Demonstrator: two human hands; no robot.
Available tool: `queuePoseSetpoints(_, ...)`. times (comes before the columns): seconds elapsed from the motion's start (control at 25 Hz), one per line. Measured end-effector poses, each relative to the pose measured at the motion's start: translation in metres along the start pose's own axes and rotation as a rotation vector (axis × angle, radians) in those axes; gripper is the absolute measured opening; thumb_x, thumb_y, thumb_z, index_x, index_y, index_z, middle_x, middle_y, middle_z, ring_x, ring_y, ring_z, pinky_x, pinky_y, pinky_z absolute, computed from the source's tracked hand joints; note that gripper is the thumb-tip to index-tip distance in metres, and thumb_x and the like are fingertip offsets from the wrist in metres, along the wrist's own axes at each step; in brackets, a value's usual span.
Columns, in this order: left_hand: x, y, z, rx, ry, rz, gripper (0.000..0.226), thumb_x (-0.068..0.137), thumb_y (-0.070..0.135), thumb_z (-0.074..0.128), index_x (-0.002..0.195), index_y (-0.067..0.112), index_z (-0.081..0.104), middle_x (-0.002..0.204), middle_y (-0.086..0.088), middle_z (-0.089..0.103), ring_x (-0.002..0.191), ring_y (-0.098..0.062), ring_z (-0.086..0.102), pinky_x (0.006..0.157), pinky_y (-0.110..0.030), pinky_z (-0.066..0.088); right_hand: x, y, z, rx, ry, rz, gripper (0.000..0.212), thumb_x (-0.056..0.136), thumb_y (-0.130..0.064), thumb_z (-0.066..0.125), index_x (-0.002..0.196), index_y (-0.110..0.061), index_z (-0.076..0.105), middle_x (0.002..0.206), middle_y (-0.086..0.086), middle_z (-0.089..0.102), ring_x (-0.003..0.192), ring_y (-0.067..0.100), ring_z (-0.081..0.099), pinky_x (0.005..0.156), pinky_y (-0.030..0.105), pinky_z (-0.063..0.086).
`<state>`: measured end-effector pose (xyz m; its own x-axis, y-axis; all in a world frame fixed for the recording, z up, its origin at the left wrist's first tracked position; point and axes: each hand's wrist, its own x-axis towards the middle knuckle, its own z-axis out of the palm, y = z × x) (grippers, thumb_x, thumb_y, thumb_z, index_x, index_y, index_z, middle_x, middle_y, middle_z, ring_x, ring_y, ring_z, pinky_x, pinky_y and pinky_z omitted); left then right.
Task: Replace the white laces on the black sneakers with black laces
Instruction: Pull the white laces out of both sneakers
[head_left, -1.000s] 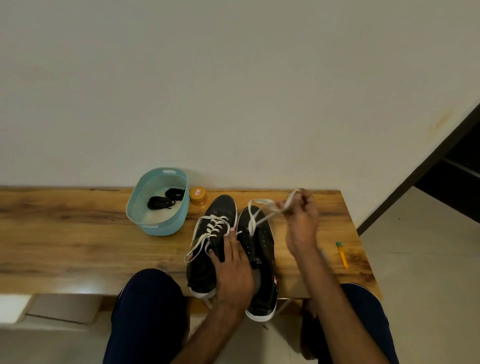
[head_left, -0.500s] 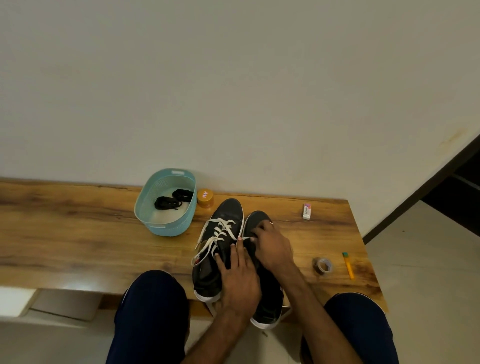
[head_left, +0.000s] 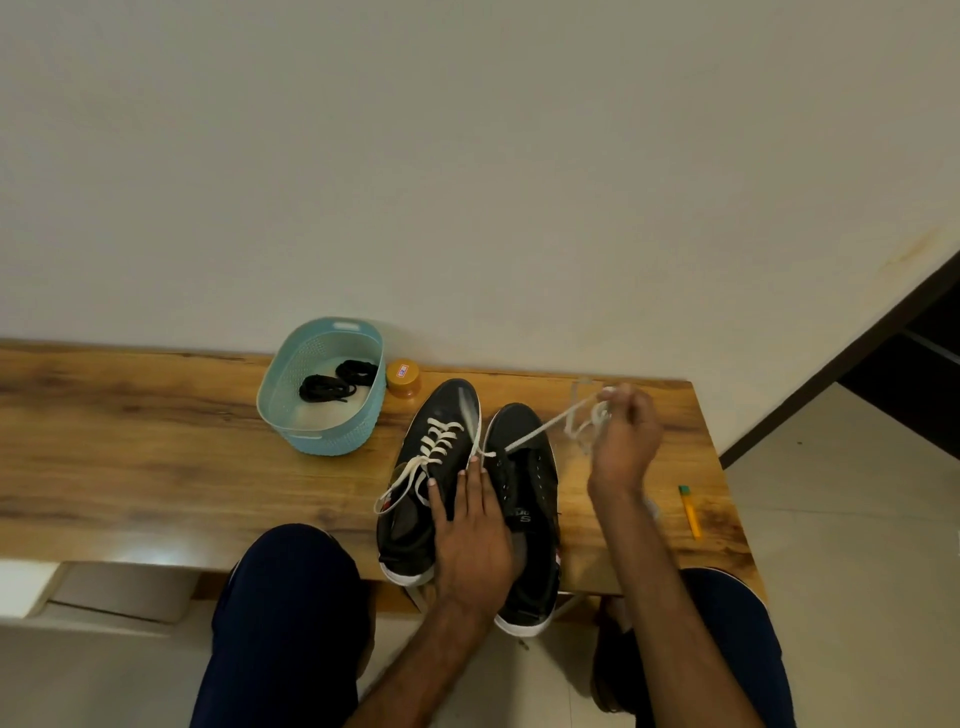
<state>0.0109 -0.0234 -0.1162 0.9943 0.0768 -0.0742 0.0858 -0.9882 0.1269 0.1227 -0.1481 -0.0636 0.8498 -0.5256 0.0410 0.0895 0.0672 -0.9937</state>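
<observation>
Gripping what, that right hand (head_left: 626, 441)?

A bunched white lace (head_left: 535, 434). The fingers are clenched round its loops, raised above the surface (head_left: 156, 452) near the back edge, towards the right end. From the fist one strand runs straight down to an eyelet near the toe of the right-hand sneaker (head_left: 527, 483).

And the left hand (head_left: 475, 540)?

Flat, fingers straight and released, pressing across the openings of both black sneakers. It grasps nothing.

Where do the sneakers sit?

Side by side and touching, right of the middle, toes towards the back edge, heels hanging over the front edge. The left-hand sneaker (head_left: 441, 410) carries a threaded lace (head_left: 439, 439), white, crossed over the tongue, with loose ends trailing to its outer side. The right-hand one shows mostly bare eyelets.

The black laces (head_left: 337, 384)?

Two bundles lying in a pale blue basket (head_left: 332, 441), which stands near the back edge, left of the sneakers and apart from them.

Anything else?

A small orange jar (head_left: 403, 379) at the back edge, just beside the basket, between it and the left-hand sneaker's toe. A yellow pen (head_left: 691, 514) with a green cap lies near the right edge. Two knees (head_left: 291, 587) in dark blue trousers show below the front edge.
</observation>
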Motion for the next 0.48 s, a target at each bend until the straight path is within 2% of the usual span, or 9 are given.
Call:
queuePoseSetpoints(0.08, 0.0, 0.0, 0.003, 0.013, 0.018, 0.014, 0.079, 0.085, 0.038, 0.011, 0.145, -0.007, 0.036, 0.154, -0.023, 0.032, 0.142, -0.033, 0.036, 0.119, -0.057, 0.009, 0.01, -0.008, -0.012, 0.044, 0.081, -0.036, 0.029, 0.103, -0.019, 0.051, 0.078, -0.017, 0.065, 0.075, -0.001, 0.062, 0.062, 0.002, 0.055, 0.06, 0.025, 0.045)
queuePoseSetpoints(0.12, 0.001, 0.001, 0.004, 0.012, 0.016, 0.012, 0.078, 0.085, 0.039, 0.014, 0.144, -0.007, 0.038, 0.153, -0.024, 0.035, 0.141, -0.033, 0.039, 0.118, -0.056, 0.011, 0.011, -0.009, -0.014, -0.062, 0.027, -0.092, 0.027, 0.101, -0.02, 0.055, 0.077, -0.017, 0.066, 0.074, -0.002, 0.062, 0.063, 0.004, 0.055, 0.06, 0.027, 0.045)
queuePoseSetpoints(0.2, 0.002, 0.002, 0.005, -0.011, 0.007, 0.009, 0.075, 0.084, 0.037, 0.021, 0.139, -0.008, 0.046, 0.147, -0.025, 0.044, 0.134, -0.034, 0.048, 0.115, -0.054, 0.017, 0.001, 0.001, -0.011, -0.499, -0.209, -0.255, 0.022, 0.095, -0.028, 0.062, 0.076, -0.017, 0.065, 0.082, -0.006, 0.062, 0.07, 0.006, 0.055, 0.062, 0.027, 0.046)
queuePoseSetpoints(0.28, 0.003, 0.002, 0.007, -0.031, 0.013, 0.018, 0.073, 0.083, 0.036, 0.025, 0.136, -0.008, 0.05, 0.143, -0.025, 0.049, 0.131, -0.033, 0.052, 0.113, -0.053, 0.02, -0.012, 0.019, 0.0, -0.886, -0.476, -0.378, 0.01, 0.092, -0.026, 0.063, 0.087, -0.017, 0.062, 0.1, -0.009, 0.057, 0.082, 0.009, 0.056, 0.065, 0.028, 0.047)
queuePoseSetpoints(0.32, 0.003, 0.002, 0.008, -0.034, 0.023, 0.018, 0.073, 0.083, 0.036, 0.026, 0.136, -0.008, 0.05, 0.143, -0.025, 0.049, 0.132, -0.033, 0.051, 0.113, -0.052, 0.02, -0.018, 0.027, 0.004, -0.988, -0.595, -0.368, 0.007, 0.091, -0.019, 0.063, 0.098, -0.019, 0.061, 0.107, -0.007, 0.055, 0.089, 0.012, 0.057, 0.068, 0.029, 0.048)
queuePoseSetpoints(0.4, 0.003, 0.001, 0.01, -0.033, 0.027, 0.012, 0.072, 0.083, 0.035, 0.026, 0.138, -0.007, 0.049, 0.144, -0.024, 0.048, 0.134, -0.031, 0.049, 0.114, -0.05, 0.019, -0.023, 0.039, 0.01, -1.127, -0.769, -0.298, 0.024, 0.09, -0.011, 0.062, 0.113, -0.019, 0.063, 0.117, -0.004, 0.056, 0.103, 0.018, 0.058, 0.078, 0.033, 0.05)
queuePoseSetpoints(0.48, 0.005, 0.001, 0.01, -0.032, 0.007, 0.0, 0.072, 0.083, 0.034, 0.026, 0.139, -0.007, 0.048, 0.145, -0.023, 0.048, 0.135, -0.03, 0.048, 0.115, -0.049, 0.018, -0.019, 0.042, 0.015, -1.179, -0.823, -0.246, 0.024, 0.092, -0.018, 0.062, 0.115, -0.019, 0.069, 0.119, -0.002, 0.057, 0.106, 0.02, 0.059, 0.082, 0.035, 0.051)
